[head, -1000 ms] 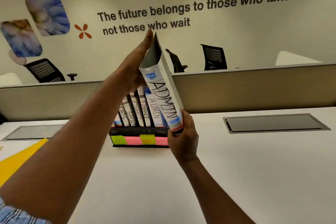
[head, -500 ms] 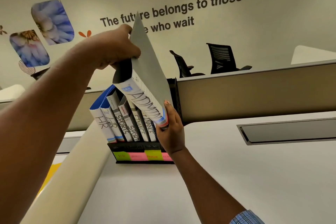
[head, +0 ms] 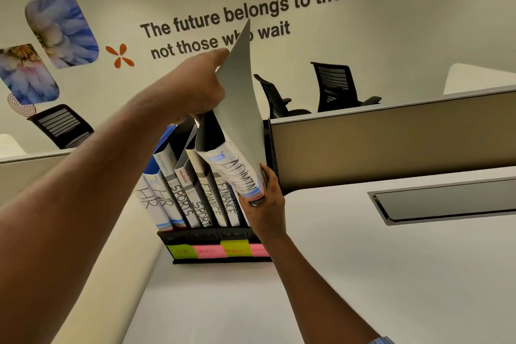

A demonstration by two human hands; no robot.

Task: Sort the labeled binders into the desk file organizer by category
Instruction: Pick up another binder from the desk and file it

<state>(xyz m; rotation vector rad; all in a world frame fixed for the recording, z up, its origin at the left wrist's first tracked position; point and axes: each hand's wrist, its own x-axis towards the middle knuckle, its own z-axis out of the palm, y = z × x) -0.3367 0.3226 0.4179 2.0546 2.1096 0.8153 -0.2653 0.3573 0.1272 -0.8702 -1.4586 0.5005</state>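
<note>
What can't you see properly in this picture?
- Head view: the organizer's rightmost slot, hidden behind the ADMIN binder and the right hand.
- Head view: the last pink label, partly covered by the right wrist; its writing is too blurred to read.
- Head view: the left hand, some fingers behind the binder's cover.
- Head view: the wall slogan, cut off by the right edge.

Both arms reach forward; left hand grips the ADMIN binder top, right hand its bottom.
</note>
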